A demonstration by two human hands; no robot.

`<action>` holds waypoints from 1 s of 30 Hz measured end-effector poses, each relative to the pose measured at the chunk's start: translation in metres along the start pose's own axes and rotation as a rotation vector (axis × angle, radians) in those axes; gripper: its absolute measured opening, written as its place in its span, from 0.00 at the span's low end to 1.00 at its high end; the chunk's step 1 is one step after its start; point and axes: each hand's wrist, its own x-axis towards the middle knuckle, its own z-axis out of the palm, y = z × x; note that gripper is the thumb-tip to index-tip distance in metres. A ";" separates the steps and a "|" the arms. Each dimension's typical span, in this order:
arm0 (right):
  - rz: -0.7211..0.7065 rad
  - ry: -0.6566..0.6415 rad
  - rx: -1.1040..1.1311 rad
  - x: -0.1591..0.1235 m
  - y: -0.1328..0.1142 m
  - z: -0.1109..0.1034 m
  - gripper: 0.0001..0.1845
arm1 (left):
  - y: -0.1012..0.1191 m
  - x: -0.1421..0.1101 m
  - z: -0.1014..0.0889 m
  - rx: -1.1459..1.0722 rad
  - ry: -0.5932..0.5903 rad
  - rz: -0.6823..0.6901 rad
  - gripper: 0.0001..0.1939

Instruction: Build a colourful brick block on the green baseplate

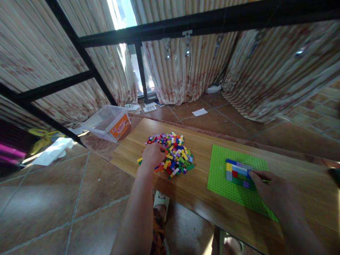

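A heap of small toy building bricks (176, 152) in many colours lies on the wooden table. My left hand (152, 154) reaches into its left side with fingers curled; whatever they hold is hidden. To the right, a green baseplate (217, 173) carries a flat block of joined bricks (237, 173) in blue, yellow, grey, red, dark green and purple. At the right edge of this block, my right hand (269, 186) pinches a small blue brick (249, 172) between thumb and forefinger. Part of the baseplate is covered by that hand.
The long wooden table (202, 148) has its near edge above my feet. A clear plastic bin (106, 122) with an orange label stands on the floor past its left end. Black metal bars (159, 35) and striped curtains (183, 78) rise behind. Papers (199, 112) lie on the tiles.
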 end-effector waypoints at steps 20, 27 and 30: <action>-0.025 0.004 -0.001 -0.002 -0.003 -0.002 0.23 | 0.007 0.000 0.006 0.044 0.113 0.018 0.10; -0.055 0.080 0.013 -0.001 0.000 0.005 0.24 | 0.003 0.002 -0.001 -0.040 0.101 -0.028 0.09; -0.067 0.088 0.024 -0.002 0.001 0.006 0.23 | 0.004 0.003 0.000 -0.040 0.123 0.003 0.07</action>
